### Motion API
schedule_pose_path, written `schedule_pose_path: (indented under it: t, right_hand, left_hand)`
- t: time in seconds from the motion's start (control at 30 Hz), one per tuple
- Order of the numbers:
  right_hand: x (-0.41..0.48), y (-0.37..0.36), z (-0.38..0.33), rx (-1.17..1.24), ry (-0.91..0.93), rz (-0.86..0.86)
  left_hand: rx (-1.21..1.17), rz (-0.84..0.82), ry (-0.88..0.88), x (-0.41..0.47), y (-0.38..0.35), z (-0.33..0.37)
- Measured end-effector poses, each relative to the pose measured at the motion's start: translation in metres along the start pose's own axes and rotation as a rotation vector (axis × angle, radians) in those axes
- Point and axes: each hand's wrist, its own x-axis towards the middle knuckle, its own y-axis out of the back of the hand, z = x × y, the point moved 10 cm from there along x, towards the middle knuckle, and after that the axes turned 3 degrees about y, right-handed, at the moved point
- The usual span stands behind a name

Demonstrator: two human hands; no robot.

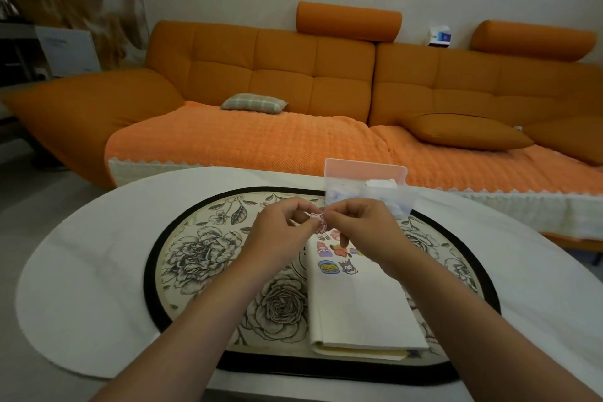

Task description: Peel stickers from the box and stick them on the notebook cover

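Two hands meet above the table: the left hand (287, 233) and right hand (363, 232) both pinch a small pink cartoon sticker (317, 217) at their fingertips, just over the far end of the cream fabric-covered notebook (355, 303). Its long axis runs toward the person, with bare cover lying nearer. The pale pink plastic box (365, 168) stands beyond the right hand.

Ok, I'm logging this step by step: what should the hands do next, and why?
Probably finish peeling the pink sticker. The left hand and right hand both pinch it in the air above the notebook, clear of the cover, which has bare space below the stuck stickers.
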Motion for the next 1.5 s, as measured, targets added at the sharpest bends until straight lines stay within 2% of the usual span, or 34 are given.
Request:
schedule_pose_path:
  t: [0.27,0.5,0.73,0.9,1.07,1.3,1.37,1.5]
  right_hand:
    - [0.0,0.033,0.006,-0.063,0.063,0.054]
    - [0.003,0.055,0.012,-0.079,0.092,0.103]
    - [0.004,0.065,0.02,-0.143,0.116,0.144]
    - [0.003,0.065,0.021,-0.302,0.149,0.163]
    - [-0.004,0.063,0.005,-0.633,0.277,0.238]
    - [-0.013,0.058,-0.012,-0.782,0.469,0.365]
    - [-0.01,0.058,-0.008,-0.672,0.413,0.316]
    - [0.003,0.053,0.021,-0.055,0.114,0.082]
  left_hand:
    - [0.01,-0.012,-0.04,0.011,-0.03,0.012]
    - [-0.165,-0.036,0.041,0.014,-0.053,0.014]
    - [-0.094,-0.025,0.026,0.017,-0.062,0.014]
    - [-0.047,-0.02,0.04,0.015,-0.063,0.015]
    - [-0.002,-0.02,0.026,0.014,-0.064,0.018]
    - [-0.014,0.019,0.03,0.014,-0.061,0.016]
    - [-0.009,0.034,0.018,0.016,-0.057,0.016]
    - [0.027,0.045,-0.016,0.021,-0.05,0.017]
